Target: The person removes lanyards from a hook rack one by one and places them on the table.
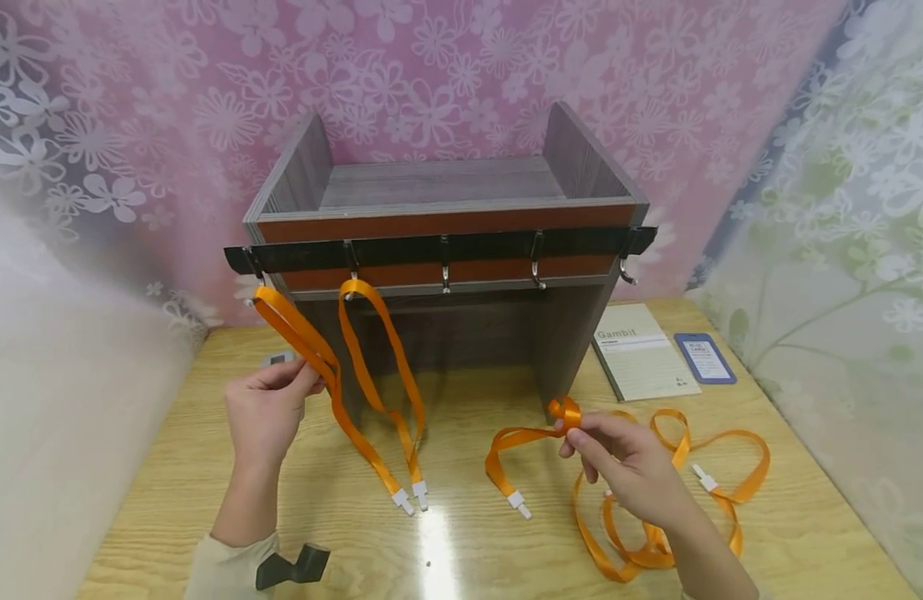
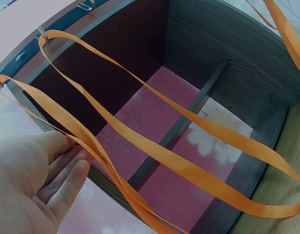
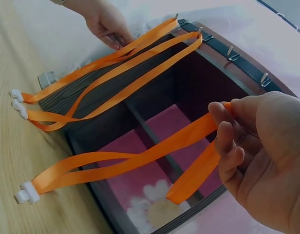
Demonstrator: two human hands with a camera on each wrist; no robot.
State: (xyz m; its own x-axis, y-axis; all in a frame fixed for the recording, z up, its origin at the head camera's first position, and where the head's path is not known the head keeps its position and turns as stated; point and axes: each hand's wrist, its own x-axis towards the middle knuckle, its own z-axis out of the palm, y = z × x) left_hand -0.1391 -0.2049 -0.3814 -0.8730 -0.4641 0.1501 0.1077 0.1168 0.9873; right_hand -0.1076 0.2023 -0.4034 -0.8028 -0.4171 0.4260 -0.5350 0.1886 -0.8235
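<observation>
Two orange lanyards hang from the left hooks of a black hook rail (image 1: 401, 252). My left hand (image 1: 264, 417) pinches the strap of the leftmost lanyard (image 1: 290, 325) between thumb and fingers, below its hook. Beside it the second lanyard (image 1: 398, 346) hangs untouched, and both white clips dangle close together. In front of the unit's right side, my right hand (image 1: 641, 467) pinches a third lanyard (image 3: 179, 139) near its folded loop end. That lanyard's white clip (image 1: 519, 503) hangs down to the left. The rail's other hooks, such as the middle hook (image 1: 445, 277), carry nothing.
The rail runs along the front of a grey wooden shelf unit (image 1: 592, 167) on a wooden table (image 1: 168, 500). More tangled orange lanyards (image 1: 749, 483) lie at the right. Behind them are a notebook (image 1: 641, 358) and a blue badge holder (image 1: 704, 358). A small grey object (image 1: 278, 357) sits at left.
</observation>
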